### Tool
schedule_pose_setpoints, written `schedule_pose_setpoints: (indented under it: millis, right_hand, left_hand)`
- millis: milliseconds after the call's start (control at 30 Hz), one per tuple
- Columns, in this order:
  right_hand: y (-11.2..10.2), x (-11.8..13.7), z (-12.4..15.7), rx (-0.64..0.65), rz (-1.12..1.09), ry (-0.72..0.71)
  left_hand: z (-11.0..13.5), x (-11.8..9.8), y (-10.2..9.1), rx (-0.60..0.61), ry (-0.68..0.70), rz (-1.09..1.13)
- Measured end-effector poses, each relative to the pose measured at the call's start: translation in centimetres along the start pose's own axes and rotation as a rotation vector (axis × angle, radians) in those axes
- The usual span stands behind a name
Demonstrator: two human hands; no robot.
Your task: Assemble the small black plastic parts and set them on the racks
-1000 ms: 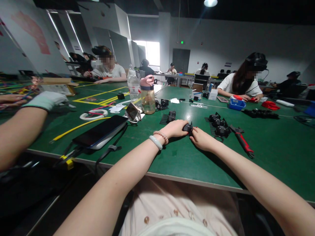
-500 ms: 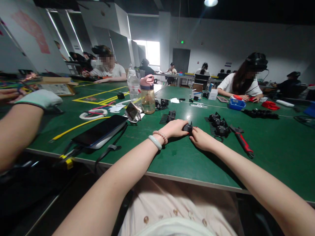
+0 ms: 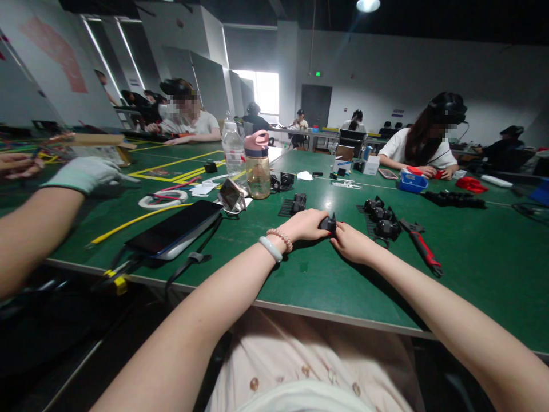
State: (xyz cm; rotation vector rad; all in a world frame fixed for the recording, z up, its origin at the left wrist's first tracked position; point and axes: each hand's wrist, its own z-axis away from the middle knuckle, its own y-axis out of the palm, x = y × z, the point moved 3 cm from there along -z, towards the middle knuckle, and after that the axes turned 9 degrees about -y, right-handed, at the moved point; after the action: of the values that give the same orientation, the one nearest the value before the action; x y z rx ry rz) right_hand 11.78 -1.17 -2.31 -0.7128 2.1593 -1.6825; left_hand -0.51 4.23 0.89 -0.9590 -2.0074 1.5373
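My left hand [image 3: 306,224], with a beaded bracelet and a pale bangle at its wrist, is closed around a small black part [image 3: 328,224] just above the green table [image 3: 300,280]. From the other side, the fingers of my right hand [image 3: 349,240] pinch the same part's right edge. My palms and fingers hide much of it, so its exact kind cannot be made out. A black finned piece [image 3: 294,204] lies just beyond my left hand. Right of my right hand are several black blocky parts [image 3: 381,217] grouped together, with red-handled pliers [image 3: 422,243] beside them.
A power-bank-like black slab [image 3: 175,229], a yellow cable [image 3: 132,224], a phone on a stand [image 3: 232,195] and two bottles [image 3: 257,169] stand to the left. A co-worker's gloved hand [image 3: 86,173] is at far left. A blue bin [image 3: 413,180] sits at the right.
My hands and the black part stay nearly in place. At the left, the co-worker's gloved hand has shifted to the right and its fingers have extended.
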Motion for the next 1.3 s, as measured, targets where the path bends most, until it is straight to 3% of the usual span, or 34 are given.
schedule_pose_setpoints:
  millis: [167,400,700,1300]
  right_hand:
    - [-0.1,-0.9,0.0,-0.043,-0.015,0.067]
    - [0.2,-1.9,-0.2,-0.158,-0.106,0.005]
    - [0.4,-1.8,-0.4,-0.182,-0.161,-0.119]
    - [-0.9,-0.7,0.1,-0.155,-0.167,-0.14]
  left_hand:
    - [-0.1,-0.1,0.0,0.022,-0.022,0.025]
    - [0.0,-0.2,-0.1,0.01,-0.004,0.034]
    - [0.0,-0.3,0.1,0.002,0.029,0.078]
    - [0.3,-1.3,-0.6,0.031,0.084,0.119]
